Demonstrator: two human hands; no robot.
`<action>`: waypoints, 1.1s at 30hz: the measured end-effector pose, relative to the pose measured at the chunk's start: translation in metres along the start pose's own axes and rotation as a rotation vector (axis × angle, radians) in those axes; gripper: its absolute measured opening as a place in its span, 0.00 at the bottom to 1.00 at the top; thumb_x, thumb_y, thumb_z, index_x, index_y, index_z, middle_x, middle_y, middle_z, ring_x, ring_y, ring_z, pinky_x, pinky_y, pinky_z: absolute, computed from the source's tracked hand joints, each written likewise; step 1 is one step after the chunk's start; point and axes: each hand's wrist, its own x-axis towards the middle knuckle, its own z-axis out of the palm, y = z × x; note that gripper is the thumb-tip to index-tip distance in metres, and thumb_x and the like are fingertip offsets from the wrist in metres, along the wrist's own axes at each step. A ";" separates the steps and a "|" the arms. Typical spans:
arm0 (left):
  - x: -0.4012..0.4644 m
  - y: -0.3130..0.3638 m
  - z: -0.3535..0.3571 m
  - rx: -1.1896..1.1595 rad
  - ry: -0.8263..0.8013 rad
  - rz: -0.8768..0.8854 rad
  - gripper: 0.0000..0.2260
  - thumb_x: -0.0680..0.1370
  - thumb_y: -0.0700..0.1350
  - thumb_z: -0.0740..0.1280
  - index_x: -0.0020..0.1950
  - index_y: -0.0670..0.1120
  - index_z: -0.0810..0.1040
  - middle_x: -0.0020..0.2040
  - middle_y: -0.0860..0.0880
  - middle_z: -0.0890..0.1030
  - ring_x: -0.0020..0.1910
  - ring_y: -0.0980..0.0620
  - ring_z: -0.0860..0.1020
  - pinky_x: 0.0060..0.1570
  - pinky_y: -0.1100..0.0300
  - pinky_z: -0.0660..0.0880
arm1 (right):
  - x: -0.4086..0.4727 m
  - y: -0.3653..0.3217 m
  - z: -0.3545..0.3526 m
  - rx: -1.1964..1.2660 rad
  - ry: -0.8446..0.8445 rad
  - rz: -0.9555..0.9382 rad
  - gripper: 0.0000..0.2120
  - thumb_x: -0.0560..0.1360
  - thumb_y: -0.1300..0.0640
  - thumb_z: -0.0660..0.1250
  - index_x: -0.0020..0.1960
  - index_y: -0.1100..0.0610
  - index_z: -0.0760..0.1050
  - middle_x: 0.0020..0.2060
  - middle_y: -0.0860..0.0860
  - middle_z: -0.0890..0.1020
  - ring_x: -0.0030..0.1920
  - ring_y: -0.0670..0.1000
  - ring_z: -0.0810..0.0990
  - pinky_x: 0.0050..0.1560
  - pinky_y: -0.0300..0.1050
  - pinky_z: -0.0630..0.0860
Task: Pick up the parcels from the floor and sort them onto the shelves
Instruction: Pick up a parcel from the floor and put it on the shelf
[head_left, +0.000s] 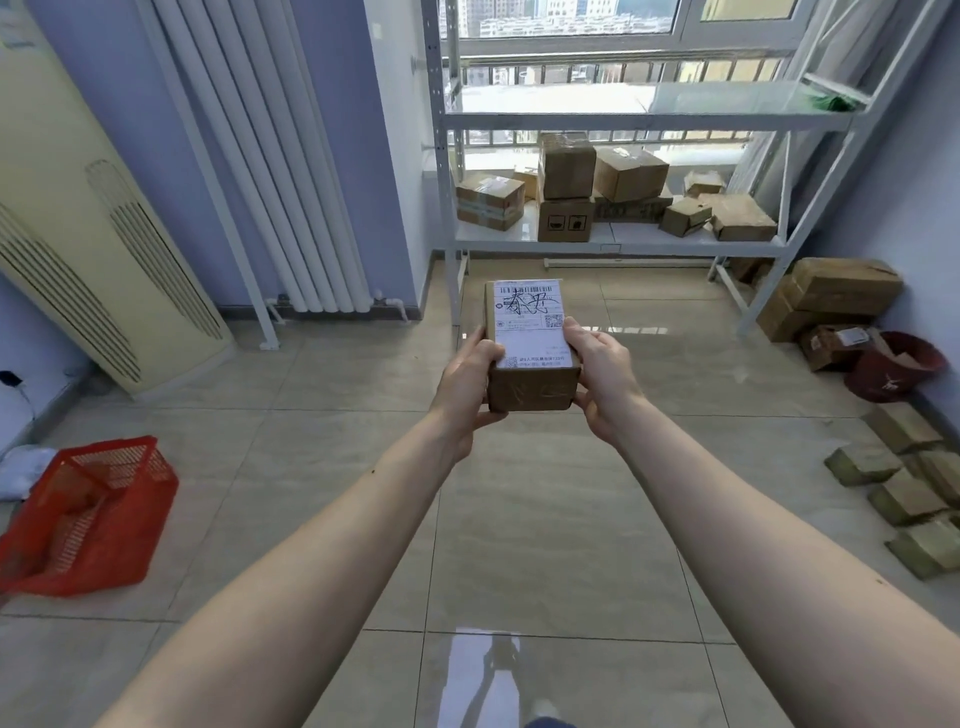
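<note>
I hold a small brown cardboard parcel (531, 387) with a white shipping label on top, out in front of me above the tiled floor. My left hand (465, 379) grips its left side and my right hand (602, 376) grips its right side. Ahead stands a white metal shelf unit (618, 241); its lower shelf carries several cardboard boxes (566, 171), its upper shelf (649, 119) looks nearly bare. More parcels (906, 499) lie on the floor at the right.
A red plastic basket (88, 519) lies on the floor at the left. A tall cream air conditioner (93, 249) and a white radiator (270, 156) line the left wall. Larger boxes (831, 301) and a dark red bucket (893, 366) sit beside the shelf's right leg.
</note>
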 end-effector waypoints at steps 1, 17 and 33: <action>0.015 0.003 -0.001 0.000 -0.003 -0.005 0.18 0.78 0.49 0.59 0.66 0.59 0.76 0.54 0.52 0.82 0.51 0.48 0.79 0.53 0.50 0.78 | 0.014 -0.001 0.003 0.000 0.005 0.000 0.20 0.77 0.49 0.68 0.61 0.62 0.75 0.49 0.54 0.85 0.42 0.51 0.84 0.44 0.50 0.81; 0.249 0.083 0.013 -0.009 0.023 0.018 0.22 0.78 0.51 0.59 0.73 0.59 0.69 0.60 0.51 0.82 0.53 0.49 0.80 0.44 0.55 0.77 | 0.248 -0.073 0.055 -0.051 -0.029 -0.040 0.14 0.78 0.49 0.67 0.56 0.58 0.74 0.52 0.57 0.84 0.47 0.54 0.84 0.49 0.53 0.81; 0.504 0.168 -0.031 0.023 -0.027 0.065 0.18 0.80 0.50 0.59 0.69 0.60 0.73 0.56 0.52 0.83 0.50 0.52 0.80 0.46 0.55 0.79 | 0.485 -0.122 0.158 -0.001 0.018 -0.056 0.16 0.78 0.51 0.66 0.61 0.60 0.76 0.51 0.57 0.85 0.43 0.51 0.85 0.41 0.46 0.80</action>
